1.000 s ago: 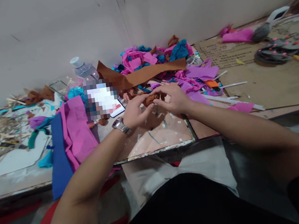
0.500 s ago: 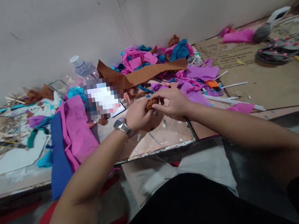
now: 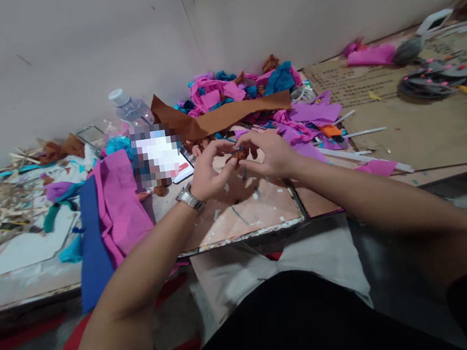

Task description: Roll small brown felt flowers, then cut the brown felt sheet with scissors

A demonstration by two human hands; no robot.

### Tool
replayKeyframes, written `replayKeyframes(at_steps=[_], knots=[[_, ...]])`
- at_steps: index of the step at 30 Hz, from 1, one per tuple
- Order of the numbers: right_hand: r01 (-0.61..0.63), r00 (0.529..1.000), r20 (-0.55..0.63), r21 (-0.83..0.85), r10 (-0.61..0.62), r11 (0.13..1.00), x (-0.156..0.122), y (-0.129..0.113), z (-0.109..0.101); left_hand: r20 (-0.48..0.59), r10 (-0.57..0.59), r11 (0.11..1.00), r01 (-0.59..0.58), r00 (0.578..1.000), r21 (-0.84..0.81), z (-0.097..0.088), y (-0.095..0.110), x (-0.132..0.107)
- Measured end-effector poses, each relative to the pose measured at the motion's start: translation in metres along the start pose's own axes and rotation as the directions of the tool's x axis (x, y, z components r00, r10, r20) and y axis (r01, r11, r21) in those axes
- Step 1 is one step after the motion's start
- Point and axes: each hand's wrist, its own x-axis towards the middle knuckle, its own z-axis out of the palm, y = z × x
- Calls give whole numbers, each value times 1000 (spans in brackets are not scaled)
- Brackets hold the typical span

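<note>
Above the table, between my two hands, sits a small crumpled wad of brown crepe paper [image 3: 238,156]. My left hand [image 3: 212,172] curves round its left side, the thumb against the paper and the fingers arched over the top. From the right, my right hand [image 3: 269,155] pinches the wad with thumb and fingertips; part of the paper is hidden behind those fingers. Left of my hands lie a phone [image 3: 181,170] with a lit screen, partly blurred out, and a second small brown paper ball [image 3: 160,190] on a pinkish stem.
Behind my hands a long brown paper strip [image 3: 234,114] crosses a heap of pink, purple and blue crepe scraps [image 3: 222,91]. A water bottle [image 3: 134,109] stands at the back. Pink sheets [image 3: 122,205] and a blue strip [image 3: 90,241] lie left; flat cardboard [image 3: 384,136] lies right.
My fingers have loosened and spread around the brown wad, with a wider gap showing between my hands. My left hand has shifted slightly left.
</note>
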Motion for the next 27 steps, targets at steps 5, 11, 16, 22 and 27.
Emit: replayKeyframes(at_steps=[5,11,16,22,27], knots=[[-3,999,-37,6,3,1000,-1,-2,-2,22,-13,997,15,1000,-79,3,1,-1],[47,997,-57,33,-45,998,1,-5,-3,2,-19,993,19,1000,-113,4,-1,-2],[39,997,-72,17,-38,999,-1,-3,-1,-25,0,999,-1,1000,-49,3,1,-2],[68,995,-77,19,-66,998,0,-2,-1,-40,-4,997,1,999,-72,4,0,-1],[91,991,-95,10,-90,996,1,-2,-3,-32,-51,992,47,998,-113,4,-2,0]])
